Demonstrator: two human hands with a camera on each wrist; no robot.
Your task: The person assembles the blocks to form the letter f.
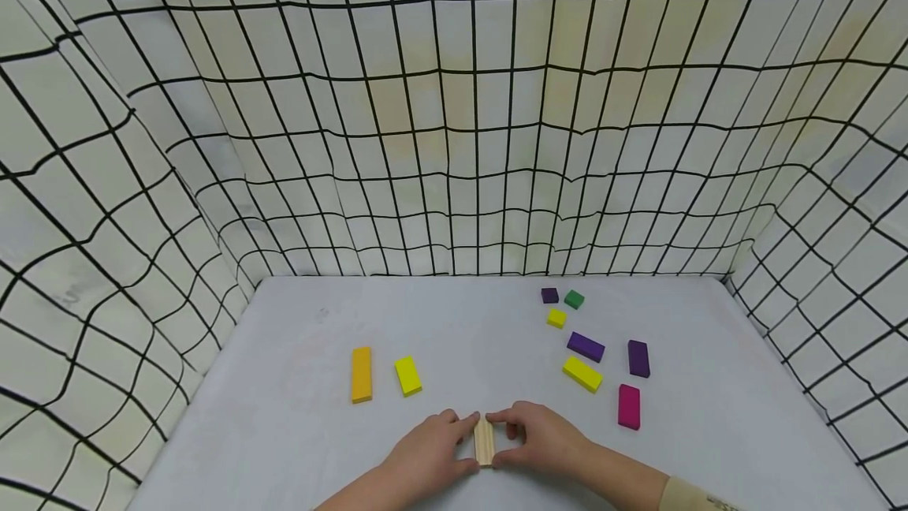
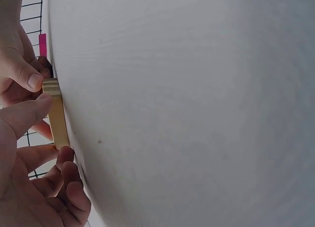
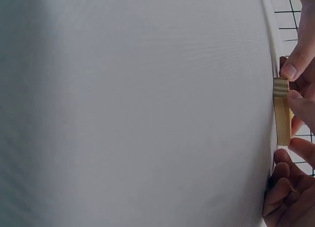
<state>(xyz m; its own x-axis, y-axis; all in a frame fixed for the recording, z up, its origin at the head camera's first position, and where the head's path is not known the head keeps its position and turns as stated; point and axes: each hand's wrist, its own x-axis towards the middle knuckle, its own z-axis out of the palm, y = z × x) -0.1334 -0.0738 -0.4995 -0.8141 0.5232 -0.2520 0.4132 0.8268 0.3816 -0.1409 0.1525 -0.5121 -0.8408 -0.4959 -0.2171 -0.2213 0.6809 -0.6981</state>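
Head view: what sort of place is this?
Probably a small enclosed work booth, though its purpose isn't certain. A black grid surrounds the white table at the back and both sides, and coloured blocks lie spread across it.

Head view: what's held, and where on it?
The left hand and right hand each grip the pale wooden piece at its near and far ends.
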